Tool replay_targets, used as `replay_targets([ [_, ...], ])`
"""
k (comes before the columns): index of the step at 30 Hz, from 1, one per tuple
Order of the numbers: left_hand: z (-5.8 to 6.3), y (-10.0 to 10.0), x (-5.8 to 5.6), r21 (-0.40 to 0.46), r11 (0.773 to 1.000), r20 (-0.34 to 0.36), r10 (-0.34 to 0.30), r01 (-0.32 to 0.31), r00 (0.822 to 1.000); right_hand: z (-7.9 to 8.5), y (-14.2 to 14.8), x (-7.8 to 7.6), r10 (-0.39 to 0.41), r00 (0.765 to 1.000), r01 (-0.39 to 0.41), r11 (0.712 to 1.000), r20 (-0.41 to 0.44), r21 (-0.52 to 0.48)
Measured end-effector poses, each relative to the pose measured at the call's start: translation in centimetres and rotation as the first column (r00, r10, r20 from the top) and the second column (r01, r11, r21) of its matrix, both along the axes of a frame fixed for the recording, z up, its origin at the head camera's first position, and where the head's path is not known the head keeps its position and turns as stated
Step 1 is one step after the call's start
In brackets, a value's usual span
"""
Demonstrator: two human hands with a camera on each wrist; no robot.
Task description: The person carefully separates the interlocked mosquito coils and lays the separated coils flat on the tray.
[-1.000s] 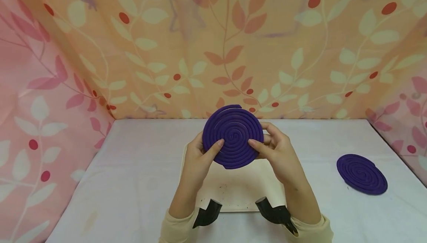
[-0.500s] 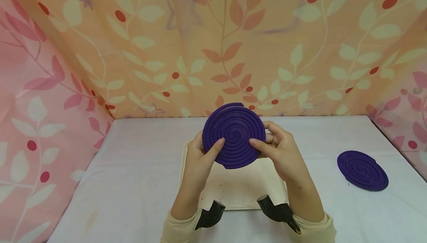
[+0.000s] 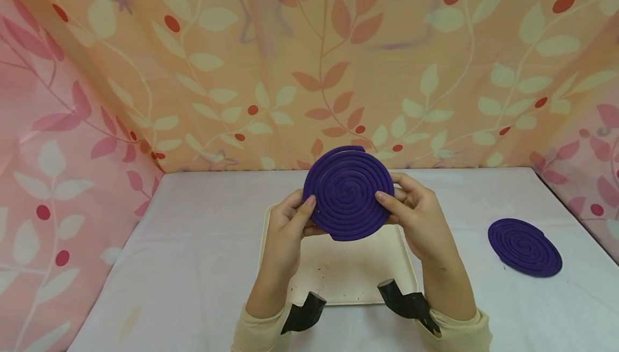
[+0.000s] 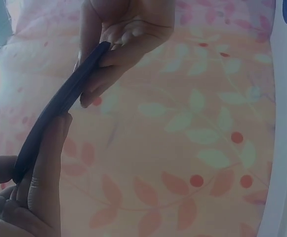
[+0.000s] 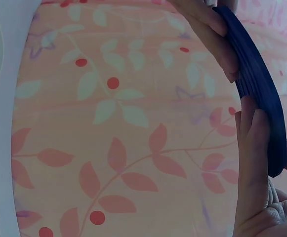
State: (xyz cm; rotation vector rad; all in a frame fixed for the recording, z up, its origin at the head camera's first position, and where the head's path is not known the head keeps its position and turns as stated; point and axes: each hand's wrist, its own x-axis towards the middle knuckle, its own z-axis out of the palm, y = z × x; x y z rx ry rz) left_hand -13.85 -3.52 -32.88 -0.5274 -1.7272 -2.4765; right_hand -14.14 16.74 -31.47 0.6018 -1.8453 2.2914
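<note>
A round purple mosquito coil (image 3: 349, 193), wound in a tight spiral with a loose end at its top and bottom edges, is held up facing the head camera. My left hand (image 3: 285, 234) pinches its left rim, thumb in front and fingers behind. On the opposite rim, my right hand (image 3: 425, 223) grips it the same way. Both wrist views show the coil edge-on, as a dark band (image 4: 59, 106) in the left one and a thicker-looking strip (image 5: 262, 94) in the right one. Below the hands lies a cream tray (image 3: 353, 277) with dark crumbs on it.
A second purple coil (image 3: 524, 247) lies flat on the white tablecloth (image 3: 184, 266) at the right. Floral curtains (image 3: 217, 72) close off the back and sides. Black curved mounts (image 3: 304, 311) stick out from both wrists.
The coil has shifted a little right and up, the right hand moving with it. My left thumb has slid from the coil's face out toward its left rim.
</note>
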Motion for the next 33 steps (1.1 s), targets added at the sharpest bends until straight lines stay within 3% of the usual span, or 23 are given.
replay_targets([
  [10, -0.04, -0.21, 0.07, 0.005, 0.999, -0.047, -0.044, 0.044, 0.998, 0.22, 0.09, 0.12, -0.018, 0.999, 0.017, 0.999, -0.050, -0.033],
  [19, -0.29, -0.47, -0.12, 0.038, 0.986, -0.104, -0.160, 0.164, 0.982, 0.05, 0.35, 0.18, -0.035, 0.996, 0.031, 0.998, -0.086, -0.054],
  [27, -0.26, -0.54, -0.13, 0.061, 0.981, -0.086, -0.180, 0.186, 0.980, 0.17, 0.32, 0.21, -0.031, 0.993, 0.024, 0.997, -0.117, -0.067],
  [33, -0.16, -0.60, -0.12, 0.053, 0.984, -0.073, -0.164, 0.168, 0.984, 0.22, 0.32, 0.17, -0.070, 0.990, 0.065, 0.997, -0.121, -0.044],
])
